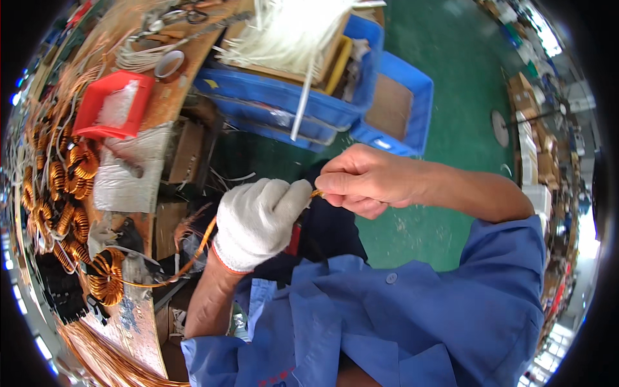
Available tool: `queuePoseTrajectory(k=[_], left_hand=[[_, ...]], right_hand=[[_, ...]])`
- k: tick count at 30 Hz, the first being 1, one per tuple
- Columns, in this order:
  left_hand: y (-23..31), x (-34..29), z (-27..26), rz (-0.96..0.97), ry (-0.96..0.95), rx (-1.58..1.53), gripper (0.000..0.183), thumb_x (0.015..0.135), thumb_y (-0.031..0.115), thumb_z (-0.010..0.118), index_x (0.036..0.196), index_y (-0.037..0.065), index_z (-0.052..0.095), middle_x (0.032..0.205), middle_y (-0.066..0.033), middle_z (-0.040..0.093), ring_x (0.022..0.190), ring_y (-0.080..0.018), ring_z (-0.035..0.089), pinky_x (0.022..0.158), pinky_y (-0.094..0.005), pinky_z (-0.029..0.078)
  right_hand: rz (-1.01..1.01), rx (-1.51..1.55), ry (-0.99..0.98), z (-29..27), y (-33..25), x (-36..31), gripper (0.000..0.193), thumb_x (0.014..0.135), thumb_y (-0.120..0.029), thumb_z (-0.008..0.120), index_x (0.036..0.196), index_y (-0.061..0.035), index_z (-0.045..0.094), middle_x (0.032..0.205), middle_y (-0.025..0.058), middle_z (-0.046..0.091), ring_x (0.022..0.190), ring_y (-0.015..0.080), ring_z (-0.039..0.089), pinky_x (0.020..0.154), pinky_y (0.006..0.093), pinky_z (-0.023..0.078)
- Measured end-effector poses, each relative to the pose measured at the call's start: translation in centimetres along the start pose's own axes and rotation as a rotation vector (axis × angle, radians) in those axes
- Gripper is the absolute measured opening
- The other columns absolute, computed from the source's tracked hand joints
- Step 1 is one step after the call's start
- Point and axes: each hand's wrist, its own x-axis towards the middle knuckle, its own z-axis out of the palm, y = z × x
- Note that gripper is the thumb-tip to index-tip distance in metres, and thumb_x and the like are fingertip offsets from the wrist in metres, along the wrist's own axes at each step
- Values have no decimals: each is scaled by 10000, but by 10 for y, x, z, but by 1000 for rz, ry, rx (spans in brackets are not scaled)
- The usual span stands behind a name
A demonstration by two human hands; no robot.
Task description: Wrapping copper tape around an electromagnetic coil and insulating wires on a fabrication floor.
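My left hand (259, 220), in a white knit glove with an orange cuff edge, is closed around copper-coloured wire (201, 250). A short bit of that wire shows between the two hands. Bare and closed, my right hand (369, 180) pinches it right beside the glove; the wire's end is hidden in the fingers. From the glove the wire runs left to a ring-shaped wound coil (107, 277) at the workbench's edge. White sleeving (138, 256) also reaches that coil.
Several wound coils (77, 168) crowd the workbench (138, 309) on the left, near a red bin (142, 100) with white pieces. Long copper wires (116, 355) lie at its near end. Ahead, blue crates (258, 90) carry white tubes (290, 35), one jutting out. Green floor (438, 226) lies right.
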Motion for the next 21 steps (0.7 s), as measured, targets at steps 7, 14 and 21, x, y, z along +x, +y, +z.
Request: queuePoseTrajectory(k=[7, 14, 21], left_hand=[[25, -2, 5, -288, -10, -342, 123, 954, 19, 697, 1069, 3, 737, 815, -147, 688, 629, -312, 675, 577, -362, 528], [54, 4, -10, -490, -192, -662, 100, 980, 13, 665, 1029, -37, 736, 789, -126, 676, 673, -216, 656, 630, -332, 511], [75, -22, -21, -974, -23, -824, 225, 1064, 95, 561, 1060, -49, 733, 685, 31, 574, 603, -10, 445, 552, -211, 349]], right_hand=[[-480, -348, 730, -51, 81, -62, 238, 1100, -258, 601, 1029, -54, 700, 709, -51, 576, 557, 79, 546, 494, 246, 447], [-1214, -1049, 408, 2, 68, -8, 175, 937, -115, 805, 883, -53, 650, 833, 86, 641, 662, 313, 623, 547, 442, 460], [-1083, -1505, 740, -104, 100, 117, 171, 978, -98, 655, 1145, -60, 668, 1045, 116, 714, 1078, 313, 709, 949, 484, 548]])
